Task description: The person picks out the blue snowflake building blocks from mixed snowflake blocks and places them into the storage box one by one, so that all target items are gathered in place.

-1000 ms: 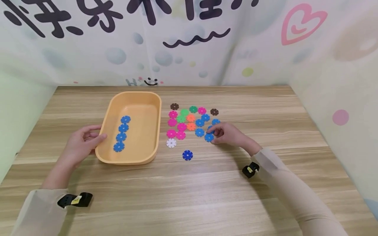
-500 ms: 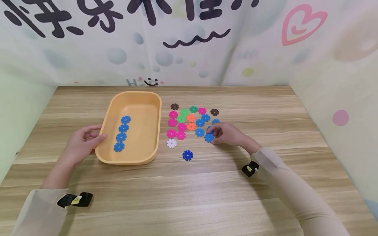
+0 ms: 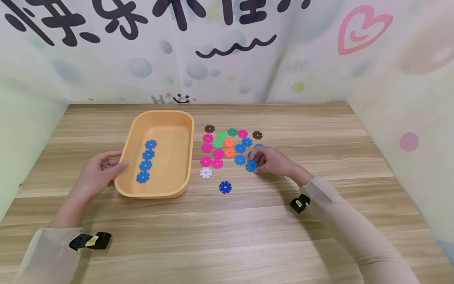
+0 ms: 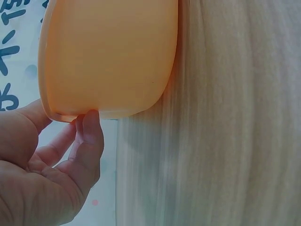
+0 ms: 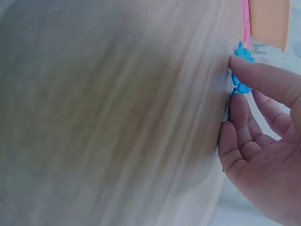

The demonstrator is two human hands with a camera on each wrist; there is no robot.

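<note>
My left hand [image 3: 97,173] grips the near left side of an orange plastic tray [image 3: 156,196], thumb over the rim and fingers against the outer wall. Inside the tray, several blue snowflake discs [image 3: 146,165] lie in a slanting row. Over on the right, my right hand [image 3: 273,161] pinches a blue snowflake disc [image 3: 252,165] between thumb and fingers, low at the table. The right wrist view shows the thumb in front of blue discs [image 5: 242,82] standing out behind it. Another blue disc is partly hidden beneath the fingers.
Between tray and right hand lie pink discs [image 3: 217,163], orange discs [image 3: 229,152], green discs [image 3: 221,135] and brown discs [image 3: 209,128]. A white disc [image 3: 205,172] and a dark blue disc [image 3: 225,187] lie nearer me. A printed backdrop [image 3: 227,71] stands behind the wooden table [image 3: 213,244].
The blue disc at my right fingertips has shifted and tilted slightly, while the hand barely moved. My left hand and the tray look unchanged.
</note>
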